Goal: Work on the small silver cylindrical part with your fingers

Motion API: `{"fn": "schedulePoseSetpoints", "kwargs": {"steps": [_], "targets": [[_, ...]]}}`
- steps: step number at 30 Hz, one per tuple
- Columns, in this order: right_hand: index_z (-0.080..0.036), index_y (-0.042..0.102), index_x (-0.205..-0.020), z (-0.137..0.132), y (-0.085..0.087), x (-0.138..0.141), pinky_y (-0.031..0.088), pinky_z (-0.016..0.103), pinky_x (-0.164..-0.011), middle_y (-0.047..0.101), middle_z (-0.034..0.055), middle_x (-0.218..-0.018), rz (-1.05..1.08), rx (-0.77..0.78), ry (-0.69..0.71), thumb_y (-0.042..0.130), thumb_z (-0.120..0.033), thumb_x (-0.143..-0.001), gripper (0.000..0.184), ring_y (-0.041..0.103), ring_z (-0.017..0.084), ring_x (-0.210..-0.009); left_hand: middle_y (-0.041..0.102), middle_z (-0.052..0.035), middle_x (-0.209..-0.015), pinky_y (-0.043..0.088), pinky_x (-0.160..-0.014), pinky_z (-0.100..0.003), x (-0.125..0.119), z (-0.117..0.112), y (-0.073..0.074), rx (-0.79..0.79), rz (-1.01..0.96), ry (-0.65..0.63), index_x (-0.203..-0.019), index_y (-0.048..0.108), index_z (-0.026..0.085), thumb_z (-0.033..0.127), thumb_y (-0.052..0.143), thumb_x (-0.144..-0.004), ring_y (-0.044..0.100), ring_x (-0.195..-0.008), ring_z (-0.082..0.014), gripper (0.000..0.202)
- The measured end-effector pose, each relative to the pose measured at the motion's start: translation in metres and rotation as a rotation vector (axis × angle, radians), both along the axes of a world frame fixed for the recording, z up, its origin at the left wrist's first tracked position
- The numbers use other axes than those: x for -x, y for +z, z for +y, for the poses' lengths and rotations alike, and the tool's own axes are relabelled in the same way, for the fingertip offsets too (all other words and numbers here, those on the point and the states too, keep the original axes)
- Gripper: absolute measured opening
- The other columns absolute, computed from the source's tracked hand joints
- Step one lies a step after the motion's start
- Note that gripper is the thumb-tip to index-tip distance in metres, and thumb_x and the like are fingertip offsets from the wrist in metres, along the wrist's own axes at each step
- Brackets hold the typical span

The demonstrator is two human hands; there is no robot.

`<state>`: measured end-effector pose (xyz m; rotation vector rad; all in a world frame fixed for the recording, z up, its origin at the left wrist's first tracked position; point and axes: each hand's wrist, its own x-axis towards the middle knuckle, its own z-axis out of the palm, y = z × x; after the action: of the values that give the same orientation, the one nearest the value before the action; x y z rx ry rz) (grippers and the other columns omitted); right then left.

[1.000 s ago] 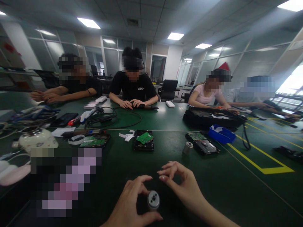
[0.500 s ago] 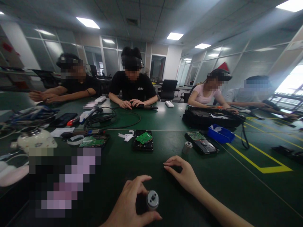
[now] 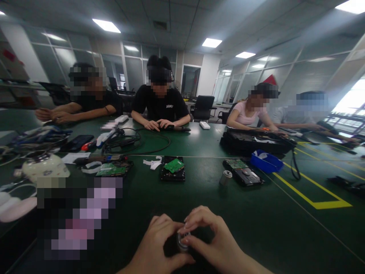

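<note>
Two hands (image 3: pixel 154 241) (image 3: pixel 219 243), fingers (image 3: pixel 203 217) half-curled, touching metal cylinder (image 3: pixel 180 243)

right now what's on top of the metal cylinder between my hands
Fingers of the right hand are over the metal cylinder; part of its top and rim shows. What lies beneath them is hidden.

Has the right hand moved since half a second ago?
Yes. Judged against the far metal cylinder, the right hand has come back toward the wearer and slightly left, to the near metal cylinder.
</note>
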<state>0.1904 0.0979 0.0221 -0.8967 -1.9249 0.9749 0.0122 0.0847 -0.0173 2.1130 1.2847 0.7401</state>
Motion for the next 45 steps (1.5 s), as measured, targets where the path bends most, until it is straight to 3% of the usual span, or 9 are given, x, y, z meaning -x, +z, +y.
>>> {"fn": "schedulePoseSetpoints", "kwargs": {"steps": [4, 10, 15, 21, 24, 29, 37, 41, 45], "targets": [[-0.02, 0.064, -0.08, 0.002, -0.003, -0.002, 0.048, 0.032, -0.074, 0.068, 0.0024, -0.08, -0.026, -0.022, 0.007, 0.073, -0.018, -0.073, 0.011, 0.062, 0.018, -0.08, 0.066, -0.0047, -0.086, 0.042, -0.074, -0.038, 0.0, -0.001, 0.003, 0.012, 0.025, -0.002, -0.096, 0.067, 0.02, 0.044, 0.075, -0.068, 0.057, -0.083, -0.0248, 0.037], [-0.019, 0.057, -0.083, 0.002, -0.001, -0.009, 0.048, 0.034, -0.071, 0.061, 0.0023, -0.073, -0.001, -0.099, -0.103, 0.062, -0.022, -0.08, 0.007, 0.06, 0.018, -0.073, 0.067, -0.0031, -0.088, 0.042, -0.075, -0.038, 0.001, 0.0, 0.004, 0.015, 0.018, -0.019, -0.102, 0.067, 0.025, 0.045, 0.076, -0.067, 0.057, -0.083, -0.0247, 0.041], [-0.02, 0.059, -0.094, -0.002, 0.002, -0.006, 0.05, 0.034, -0.078, 0.065, 0.0056, -0.091, 0.008, -0.072, 0.025, 0.065, -0.016, -0.076, 0.019, 0.061, 0.019, -0.087, 0.068, -0.0037, -0.092, 0.042, -0.076, -0.039, 0.001, 0.0, 0.003, -0.001, 0.009, -0.012, -0.102, 0.067, 0.024, 0.037, 0.078, -0.066, 0.058, -0.085, -0.025, 0.039], [-0.021, 0.065, -0.08, -0.002, -0.001, 0.0, 0.05, 0.031, -0.076, 0.068, 0.0033, -0.081, -0.006, -0.093, 0.002, 0.067, -0.014, -0.075, 0.008, 0.063, 0.018, -0.084, 0.067, -0.0043, -0.087, 0.043, -0.074, -0.039, 0.0, 0.0, 0.002, 0.0, 0.021, -0.003, -0.098, 0.068, 0.021, 0.038, 0.077, -0.066, 0.058, -0.082, -0.0246, 0.037], [-0.021, 0.063, -0.079, 0.012, -0.003, -0.007, 0.05, 0.033, -0.079, 0.07, 0.0028, -0.08, 0.037, -0.113, -0.092, 0.068, -0.02, -0.077, 0.006, 0.064, 0.018, -0.085, 0.068, -0.0043, -0.089, 0.043, -0.075, -0.039, 0.0, 0.0, 0.001, -0.008, 0.007, -0.013, -0.101, 0.067, 0.023, 0.045, 0.076, -0.066, 0.058, -0.084, -0.0247, 0.042], [-0.019, 0.06, -0.081, 0.049, -0.02, -0.031, 0.053, 0.035, -0.079, 0.071, 0.0045, -0.085, -0.032, -0.01, -0.311, 0.068, -0.028, -0.077, 0.013, 0.068, 0.02, -0.083, 0.069, -0.0036, -0.093, 0.044, -0.076, -0.038, 0.003, 0.0, 0.0, -0.014, -0.021, -0.017, -0.104, 0.067, 0.026, 0.05, 0.076, -0.065, 0.059, -0.087, -0.0246, 0.047], [-0.02, 0.065, -0.085, 0.066, -0.046, -0.05, 0.051, 0.039, -0.086, 0.07, 0.0044, -0.091, -0.173, -0.033, -0.289, 0.069, -0.028, -0.075, 0.014, 0.066, 0.021, -0.09, 0.068, -0.0032, -0.093, 0.044, -0.076, -0.036, 0.004, 0.0, -0.002, -0.012, -0.045, -0.017, -0.105, 0.066, 0.027, 0.05, 0.075, -0.066, 0.058, -0.086, -0.0236, 0.046], [-0.019, 0.065, -0.085, 0.065, -0.043, -0.049, 0.05, 0.04, -0.087, 0.07, 0.0044, -0.091, -0.181, -0.029, -0.294, 0.068, -0.028, -0.077, 0.013, 0.065, 0.021, -0.092, 0.068, -0.0039, -0.093, 0.043, -0.076, -0.037, 0.004, 0.0, -0.003, -0.031, -0.041, -0.024, -0.104, 0.066, 0.026, 0.051, 0.074, -0.067, 0.058, -0.085, -0.0239, 0.046], [-0.018, 0.064, -0.078, 0.052, -0.027, -0.038, 0.049, 0.039, -0.086, 0.071, 0.0054, -0.086, -0.107, 0.008, -0.307, 0.068, -0.03, -0.077, 0.013, 0.066, 0.022, -0.092, 0.068, -0.0042, -0.092, 0.043, -0.074, -0.036, 0.003, 0.001, -0.003, -0.04, -0.029, -0.029, -0.104, 0.066, 0.026, 0.052, 0.073, -0.067, 0.058, -0.085, -0.0238, 0.046]]}}
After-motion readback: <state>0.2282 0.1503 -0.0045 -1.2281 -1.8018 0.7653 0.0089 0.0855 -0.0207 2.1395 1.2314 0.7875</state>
